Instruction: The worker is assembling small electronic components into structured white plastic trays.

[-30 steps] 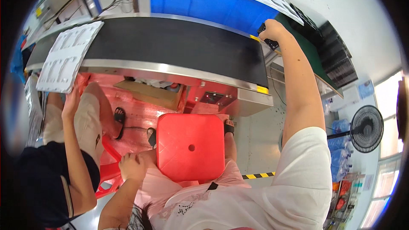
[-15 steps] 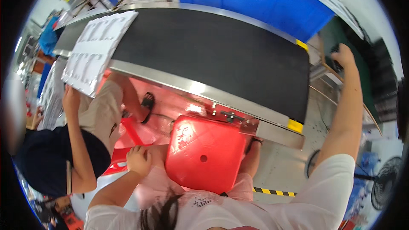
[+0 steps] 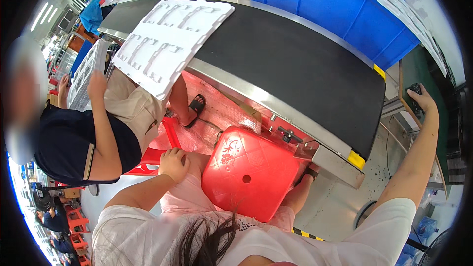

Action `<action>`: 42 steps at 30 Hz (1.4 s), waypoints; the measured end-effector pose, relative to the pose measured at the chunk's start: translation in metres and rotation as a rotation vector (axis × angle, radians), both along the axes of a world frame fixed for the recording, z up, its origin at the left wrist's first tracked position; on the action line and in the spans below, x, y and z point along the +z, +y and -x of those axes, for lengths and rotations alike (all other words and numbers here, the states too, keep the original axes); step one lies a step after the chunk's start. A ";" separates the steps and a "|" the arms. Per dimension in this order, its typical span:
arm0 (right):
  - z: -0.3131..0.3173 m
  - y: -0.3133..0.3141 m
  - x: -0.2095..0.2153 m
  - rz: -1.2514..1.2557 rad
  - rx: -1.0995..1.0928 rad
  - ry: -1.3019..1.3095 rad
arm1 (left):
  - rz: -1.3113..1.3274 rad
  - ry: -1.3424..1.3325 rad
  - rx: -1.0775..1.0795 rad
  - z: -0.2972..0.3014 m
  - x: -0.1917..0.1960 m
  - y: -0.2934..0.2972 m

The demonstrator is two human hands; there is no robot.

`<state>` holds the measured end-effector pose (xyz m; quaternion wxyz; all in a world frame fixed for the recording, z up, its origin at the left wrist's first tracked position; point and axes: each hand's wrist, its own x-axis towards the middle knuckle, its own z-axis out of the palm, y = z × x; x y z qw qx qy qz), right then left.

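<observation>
- Here, the right hand (image 3: 422, 97) lies palm-down at the end of a fully stretched arm, fingers curled over a small dark device (image 3: 415, 90) on the green table (image 3: 419, 71); how tightly they press it cannot be told.
- The right forearm runs bare and straight from the white sleeve at the lower edge up to that table, just past the belt's end.
- The left hand (image 3: 173, 163) rests in a loose fist on the person's own knee, fingers bent and close together, holding nothing, just beside the red stool (image 3: 246, 170).
- The stool is glossy moulded plastic, square with rounded corners, a quilted diamond pattern and a round hole at its middle; it stands between the person's legs, under the belt's edge.
- The belt (image 3: 290, 64) is matte black rubber in a brushed steel frame, with yellow tape at its corner.
- A white tray (image 3: 172, 39), thin formed plastic with long shallow pockets, overhangs the belt's near edge.
- A co-worker's hand (image 3: 97, 84) rests on a stack of such trays at far left.
</observation>
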<state>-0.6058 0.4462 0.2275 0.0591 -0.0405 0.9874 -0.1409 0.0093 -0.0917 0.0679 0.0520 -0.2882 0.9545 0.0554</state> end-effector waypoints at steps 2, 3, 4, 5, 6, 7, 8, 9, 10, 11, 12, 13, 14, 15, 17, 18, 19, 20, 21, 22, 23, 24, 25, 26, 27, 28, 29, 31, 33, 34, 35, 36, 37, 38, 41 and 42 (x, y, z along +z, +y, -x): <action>-0.010 0.007 -0.003 0.046 0.034 0.049 | -0.009 -0.004 -0.031 -0.004 0.006 -0.003; -0.015 0.014 0.000 0.092 0.075 0.097 | 0.001 0.000 -0.020 -0.005 0.010 -0.004; -0.024 0.011 0.004 -0.069 0.037 0.286 | 0.007 0.010 -0.011 -0.004 0.010 0.000; -0.039 -0.008 0.005 -0.224 -0.002 0.463 | 0.007 0.013 -0.041 -0.008 0.009 0.001; -0.072 -0.041 0.023 -0.221 -0.017 0.586 | -0.018 -0.017 0.004 -0.014 0.005 -0.003; -0.096 -0.068 0.030 -0.200 -0.015 0.704 | -0.027 -0.056 0.068 -0.021 0.005 -0.003; -0.114 -0.060 0.026 -0.095 0.042 0.887 | -0.028 -0.073 0.073 -0.019 0.006 -0.002; -0.132 -0.053 0.017 0.009 0.113 1.075 | -0.037 -0.054 0.042 -0.008 0.006 0.001; -0.167 -0.061 0.011 0.111 0.145 1.087 | -0.035 -0.094 0.049 -0.005 0.007 0.004; -0.215 -0.073 -0.001 0.223 0.183 1.099 | -0.026 -0.134 0.066 -0.003 0.008 0.002; -0.265 -0.086 -0.013 0.185 0.198 1.054 | -0.099 -0.215 0.097 0.002 0.008 -0.003; -0.310 -0.083 -0.033 0.176 0.231 0.969 | -0.359 0.056 0.225 0.011 -0.008 -0.007; -0.360 -0.082 -0.053 0.129 0.334 0.896 | -0.614 0.328 0.351 0.021 -0.016 -0.009; -0.413 -0.075 -0.082 0.121 0.318 0.708 | -1.051 0.552 0.531 0.039 0.001 -0.002; -0.523 -0.063 -0.138 0.186 0.129 0.394 | -1.711 0.937 0.602 0.076 0.063 0.017; -0.579 -0.042 -0.177 0.200 -0.071 0.270 | -1.929 1.095 0.498 0.092 0.099 0.028; -0.628 -0.036 -0.182 0.254 -0.221 -0.010 | -1.993 1.203 0.377 0.104 0.126 0.033; -0.695 -0.004 -0.275 0.129 -0.326 0.265 | -2.063 1.285 0.240 0.124 0.148 0.040; -0.694 0.004 -0.280 0.127 -0.308 0.268 | -2.072 1.433 0.144 0.135 0.154 0.032; -0.693 0.012 -0.281 0.078 -0.289 0.190 | -2.017 1.472 0.193 0.140 0.157 0.024; -0.692 0.020 -0.282 0.030 -0.275 0.108 | -2.019 1.470 0.205 0.140 0.157 0.015; -0.691 0.027 -0.284 -0.019 -0.268 0.027 | -2.000 1.425 0.336 0.139 0.154 0.007; -0.690 0.033 -0.284 -0.065 -0.261 -0.052 | -1.977 1.377 0.458 0.135 0.151 0.005; -0.691 0.038 -0.285 -0.109 -0.261 -0.132 | -2.001 1.361 0.471 0.123 0.155 0.010; -0.691 0.043 -0.286 -0.148 -0.257 -0.213 | -2.005 1.349 0.469 0.107 0.153 0.016; -0.695 0.048 -0.289 -0.179 -0.253 -0.295 | -1.995 1.318 0.447 0.089 0.144 0.022; -0.693 0.055 -0.290 -0.208 -0.247 -0.380 | -1.982 1.286 0.427 0.069 0.133 0.026; -0.689 0.063 -0.292 -0.253 -0.228 -0.574 | -1.956 1.135 0.434 0.019 0.098 0.019; -0.680 0.068 -0.291 -0.297 -0.203 -0.791 | -1.863 1.115 0.394 -0.036 0.077 0.020; -0.675 0.070 -0.290 -0.319 -0.193 -0.905 | -1.854 1.072 0.406 -0.062 0.069 0.023; -0.667 0.072 -0.290 -0.410 0.314 -0.865 | -1.675 1.041 0.502 -0.082 0.063 0.025; -0.666 0.072 -0.299 -0.397 0.437 -0.640 | -1.496 1.010 0.591 -0.097 0.057 0.025; -0.661 0.082 -0.326 -0.441 0.530 -0.486 | -1.503 0.965 0.593 -0.106 0.050 0.026; -0.645 0.036 -0.291 -0.355 0.312 -0.654 | -1.398 0.894 0.591 -0.126 0.040 0.016; -0.641 0.019 -0.309 -0.061 0.049 -0.469 | -1.172 0.631 0.510 -0.130 0.023 0.008; -0.638 0.012 -0.310 0.003 0.047 -0.450 | -0.990 0.448 0.392 -0.125 0.039 0.016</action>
